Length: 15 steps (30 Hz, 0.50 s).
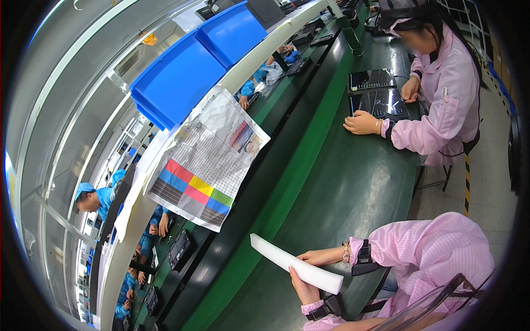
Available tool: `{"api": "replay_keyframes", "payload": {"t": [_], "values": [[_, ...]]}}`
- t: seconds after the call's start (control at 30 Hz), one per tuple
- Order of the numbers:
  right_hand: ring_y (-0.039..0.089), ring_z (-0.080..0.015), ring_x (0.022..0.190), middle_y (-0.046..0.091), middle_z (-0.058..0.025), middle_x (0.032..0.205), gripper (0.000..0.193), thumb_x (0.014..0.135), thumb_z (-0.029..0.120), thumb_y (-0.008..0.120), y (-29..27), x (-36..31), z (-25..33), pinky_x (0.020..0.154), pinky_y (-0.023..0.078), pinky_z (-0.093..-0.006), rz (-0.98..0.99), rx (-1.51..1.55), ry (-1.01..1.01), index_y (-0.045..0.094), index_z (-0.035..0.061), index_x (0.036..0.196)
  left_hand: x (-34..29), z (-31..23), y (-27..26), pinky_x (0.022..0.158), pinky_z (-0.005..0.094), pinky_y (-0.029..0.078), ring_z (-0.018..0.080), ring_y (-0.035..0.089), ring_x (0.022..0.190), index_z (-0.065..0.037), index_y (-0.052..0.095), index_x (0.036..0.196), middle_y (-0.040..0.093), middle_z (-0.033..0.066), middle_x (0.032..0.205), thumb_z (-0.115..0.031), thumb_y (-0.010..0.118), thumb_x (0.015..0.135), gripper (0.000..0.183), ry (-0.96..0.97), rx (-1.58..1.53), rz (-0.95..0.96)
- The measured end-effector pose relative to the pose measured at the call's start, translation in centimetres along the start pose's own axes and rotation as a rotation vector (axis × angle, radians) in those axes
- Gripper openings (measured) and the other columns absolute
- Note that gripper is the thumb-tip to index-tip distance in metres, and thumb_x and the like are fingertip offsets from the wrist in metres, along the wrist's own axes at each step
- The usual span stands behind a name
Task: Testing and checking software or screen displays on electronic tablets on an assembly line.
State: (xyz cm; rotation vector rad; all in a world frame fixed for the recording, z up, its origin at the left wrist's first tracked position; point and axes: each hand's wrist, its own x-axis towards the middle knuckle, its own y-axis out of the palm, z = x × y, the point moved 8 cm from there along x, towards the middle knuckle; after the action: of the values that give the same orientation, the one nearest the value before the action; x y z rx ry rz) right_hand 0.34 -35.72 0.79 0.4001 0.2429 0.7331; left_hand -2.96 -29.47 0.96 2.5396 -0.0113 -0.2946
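Note:
At the lower right, both my hands are at a long white foam strip (298,263), slightly curved and held at a slant above the green bench. My left hand (303,286), the lower one, grips its near side with the fingers partly hidden behind it. Above it, my right hand (323,256) holds the strip's far edge, fingertips pressed against the foam. Both of my arms wear pink striped sleeves and black wrist straps.
A co-worker in pink (447,105) handles dark flat panels (378,103) farther up the green bench (348,182). A printed sheet (207,160) hangs from a pale rail, with blue bins (176,77) above. Beyond the rail, people in blue work beside dark devices (181,249).

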Motion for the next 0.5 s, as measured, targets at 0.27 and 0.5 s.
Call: {"api": "replay_keyframes", "payload": {"t": [0.27,0.5], "values": [[0.054,-0.0038,0.090,0.057,0.0002,0.107,0.042,0.093,0.030,0.052,-0.05,-0.09,-0.01,0.076,0.046,-0.0209,-0.013,0.010,-0.009,0.049,0.0018,0.123,-0.32,-0.28,0.46,0.086,0.0321,0.045,0.0183,0.056,0.096,-0.003,0.046,0.119,0.056,0.0085,0.105,-0.046,0.046,0.093,0.050,-0.021,-0.018,0.003],[0.054,-0.0044,0.090,0.057,-0.0003,0.106,0.041,0.093,0.029,0.051,-0.06,-0.25,0.40,0.076,0.047,-0.0219,-0.033,-0.026,0.001,0.050,0.0004,0.122,-0.14,-0.36,0.35,0.082,0.0329,0.047,0.0193,0.057,0.093,-0.002,0.046,0.117,0.057,0.0094,0.103,-0.045,0.046,0.093,0.049,-0.006,-0.026,-0.013]]}}
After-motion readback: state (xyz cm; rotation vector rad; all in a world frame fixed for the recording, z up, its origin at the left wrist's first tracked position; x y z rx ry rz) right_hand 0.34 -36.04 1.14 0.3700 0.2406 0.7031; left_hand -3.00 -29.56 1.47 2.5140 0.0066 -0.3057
